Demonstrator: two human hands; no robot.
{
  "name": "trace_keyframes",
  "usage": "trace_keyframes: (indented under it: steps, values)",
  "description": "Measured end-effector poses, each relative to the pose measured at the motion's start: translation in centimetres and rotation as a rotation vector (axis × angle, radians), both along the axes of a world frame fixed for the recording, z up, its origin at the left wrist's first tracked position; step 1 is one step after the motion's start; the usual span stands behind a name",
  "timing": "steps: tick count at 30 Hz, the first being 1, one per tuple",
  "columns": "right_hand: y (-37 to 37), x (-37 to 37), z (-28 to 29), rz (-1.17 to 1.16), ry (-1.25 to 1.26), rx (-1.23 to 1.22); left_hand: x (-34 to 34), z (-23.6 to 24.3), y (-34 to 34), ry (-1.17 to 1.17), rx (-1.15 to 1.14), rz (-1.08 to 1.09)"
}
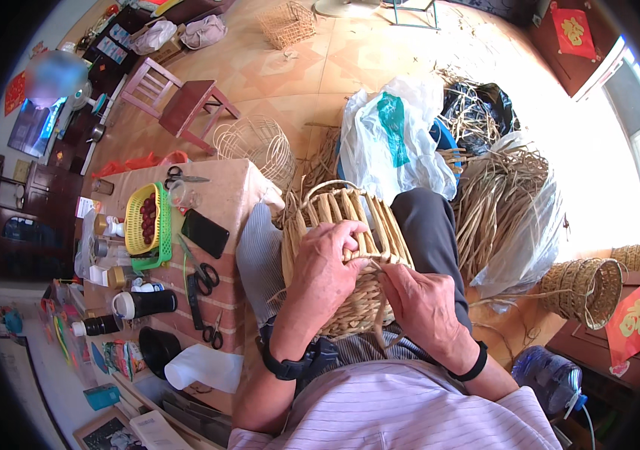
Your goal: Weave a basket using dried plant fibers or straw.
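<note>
Basket: a half-woven straw basket (350, 255) lies on the person's lap at the middle of the view, its open upright ribs pointing to 12 o'clock and its closely woven part toward the body at 6 o'clock.
Left hand: the left hand (325, 274) lies over the weave at about 9 o'clock of the basket, its grip closed around one rib, bracing the frame.
Right hand: the right hand (426, 304) sits at 4 o'clock of the basket, its grip pinched shut on a straw strand (377, 264) that runs up to the top edge of the weave.
Step in hand: judged from the pose, the strand is being worked between the ribs at the top row.
Doing it well: keep the braced rib steady, pull the strand snug against the row beneath so no gap opens, and keep even tension so the ribs stay evenly spaced; too hard a tug would likely bend a rib inward.
Loose ends: several strand tails hang below the weave near 6 o'clock; best kept out of the working row.
Supply: a bundle of straw (500, 202) lies on the floor at 2 o'clock, partly in clear plastic.
Surface: a low surface (222, 187) at 9 o'clock carries scissors (201, 270), a dark phone (205, 233) and a yellow fruit basket (142, 219), well apart from the hands.
Further out: a finished basket (582, 289) lies on its side at 3 o'clock.
</note>
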State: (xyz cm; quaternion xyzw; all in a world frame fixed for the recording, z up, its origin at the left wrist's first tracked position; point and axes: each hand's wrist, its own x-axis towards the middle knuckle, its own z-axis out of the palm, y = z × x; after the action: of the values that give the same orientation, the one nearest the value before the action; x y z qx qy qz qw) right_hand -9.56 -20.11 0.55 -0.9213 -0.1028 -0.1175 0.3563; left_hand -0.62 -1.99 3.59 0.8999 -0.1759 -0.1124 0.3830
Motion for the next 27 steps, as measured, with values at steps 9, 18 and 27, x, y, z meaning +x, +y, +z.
trace_keyframes:
  steps: [9,18,27]
  values:
    - [0.0,1.3,1.0,0.032,0.055,-0.13,-0.3,-0.9,0.4,-0.005,-0.094,0.02]
    - [1.2,2.7,1.8,-0.095,0.132,-0.251,4.5,0.8,2.8,0.27,-0.029,-0.263]
    - [1.0,1.8,-0.9,-0.067,-0.039,-0.067,5.5,-1.4,2.0,0.278,-0.079,-0.291]
